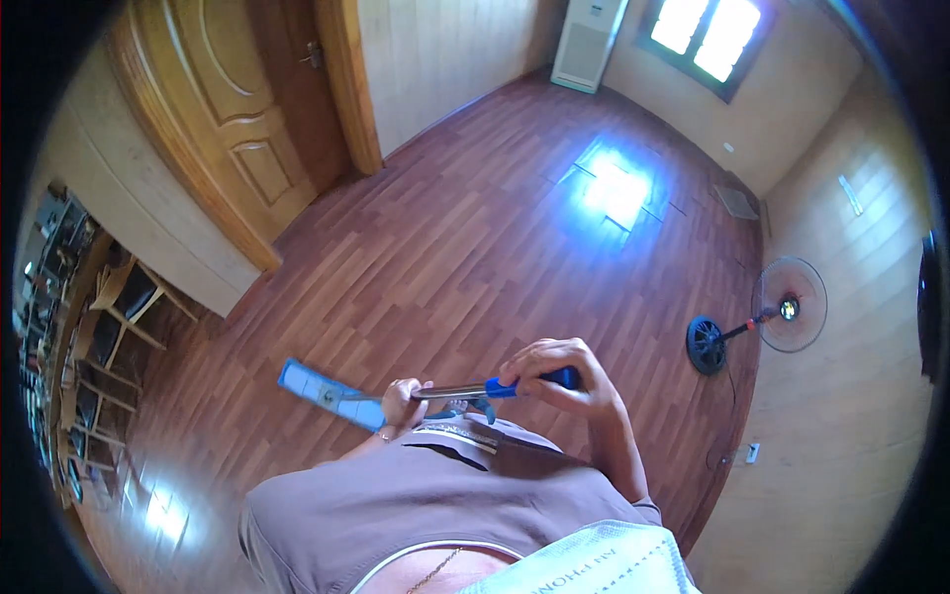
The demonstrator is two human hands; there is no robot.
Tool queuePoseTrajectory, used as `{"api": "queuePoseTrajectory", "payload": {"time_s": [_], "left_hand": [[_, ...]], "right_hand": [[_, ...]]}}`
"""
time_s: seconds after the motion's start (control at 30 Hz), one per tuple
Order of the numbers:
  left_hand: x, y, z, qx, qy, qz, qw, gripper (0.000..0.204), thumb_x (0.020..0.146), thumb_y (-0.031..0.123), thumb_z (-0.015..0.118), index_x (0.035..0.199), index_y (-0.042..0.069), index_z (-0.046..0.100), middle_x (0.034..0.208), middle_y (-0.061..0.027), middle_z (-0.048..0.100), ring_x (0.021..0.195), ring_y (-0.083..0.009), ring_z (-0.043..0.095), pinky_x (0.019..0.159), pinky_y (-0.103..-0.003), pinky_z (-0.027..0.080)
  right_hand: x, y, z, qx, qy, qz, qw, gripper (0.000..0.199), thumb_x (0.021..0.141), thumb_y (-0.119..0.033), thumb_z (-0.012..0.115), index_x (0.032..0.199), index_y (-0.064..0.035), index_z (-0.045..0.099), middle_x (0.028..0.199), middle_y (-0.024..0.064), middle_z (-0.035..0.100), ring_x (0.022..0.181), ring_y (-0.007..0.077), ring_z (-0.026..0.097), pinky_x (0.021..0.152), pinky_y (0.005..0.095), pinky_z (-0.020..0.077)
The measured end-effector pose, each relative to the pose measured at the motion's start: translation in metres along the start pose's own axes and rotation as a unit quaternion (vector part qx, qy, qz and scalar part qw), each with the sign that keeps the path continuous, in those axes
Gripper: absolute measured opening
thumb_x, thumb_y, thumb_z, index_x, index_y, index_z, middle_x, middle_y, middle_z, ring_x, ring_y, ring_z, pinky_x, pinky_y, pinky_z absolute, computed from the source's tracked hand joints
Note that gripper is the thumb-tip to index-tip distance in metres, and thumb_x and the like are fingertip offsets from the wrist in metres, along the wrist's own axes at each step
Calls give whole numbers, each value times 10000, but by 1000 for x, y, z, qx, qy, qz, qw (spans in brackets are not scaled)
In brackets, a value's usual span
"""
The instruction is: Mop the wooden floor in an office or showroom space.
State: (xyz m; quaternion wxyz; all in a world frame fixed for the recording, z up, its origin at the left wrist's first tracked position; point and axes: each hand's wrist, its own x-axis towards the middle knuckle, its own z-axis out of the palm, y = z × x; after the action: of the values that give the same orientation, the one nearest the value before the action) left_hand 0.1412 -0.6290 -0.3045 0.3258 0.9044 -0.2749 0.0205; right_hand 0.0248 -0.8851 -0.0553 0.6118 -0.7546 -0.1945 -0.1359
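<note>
A flat mop (315,388) with a light blue rectangular head lies against the wooden floor, left of my body. Its metal pole runs from the head rightward across my front. My left hand (403,404) is closed in a fist around the lower part of the pole. Over the blue grip at the pole's upper end, my right hand (556,371) bends its fingers and holds on. Part of a foot in a dark slipper (483,409) shows beneath the pole.
At the right stands a floor fan (708,345), its cord running along the wall. Several wooden chairs (117,307) line a cluttered counter at the left. A wooden door (233,109) is at the upper left; a white floor-standing unit (589,45) stands at the far wall.
</note>
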Motion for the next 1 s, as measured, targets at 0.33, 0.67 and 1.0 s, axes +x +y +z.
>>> {"api": "queuePoseTrajectory", "payload": {"time_s": [0.33,0.67,1.0], "left_hand": [[76,11,34,-205,-149,296,921,323,778,285,728,626,74,537,636,-131,547,660,-323,540,628,-416,418],[104,41,32,-292,-462,397,738,93,740,59,709,743,53,617,734,-56,575,722,-150,577,649,-305,487],[211,-1,-96,-600,-520,141,591,540,853,74,560,1369,83,401,1373,-192,427,1248,-289,464,1025,-352,405]], "right_hand": [[-19,-103,153,-238,85,-15,968,128,697,-128,717,672,-78,603,727,69,646,735,253,652,690,367,495],[76,-99,239,-401,176,16,899,196,693,-281,769,687,-133,641,622,11,612,584,183,615,548,315,439],[150,35,214,-439,310,77,840,250,586,-258,761,742,-130,615,671,97,615,676,325,630,612,448,477]]}}
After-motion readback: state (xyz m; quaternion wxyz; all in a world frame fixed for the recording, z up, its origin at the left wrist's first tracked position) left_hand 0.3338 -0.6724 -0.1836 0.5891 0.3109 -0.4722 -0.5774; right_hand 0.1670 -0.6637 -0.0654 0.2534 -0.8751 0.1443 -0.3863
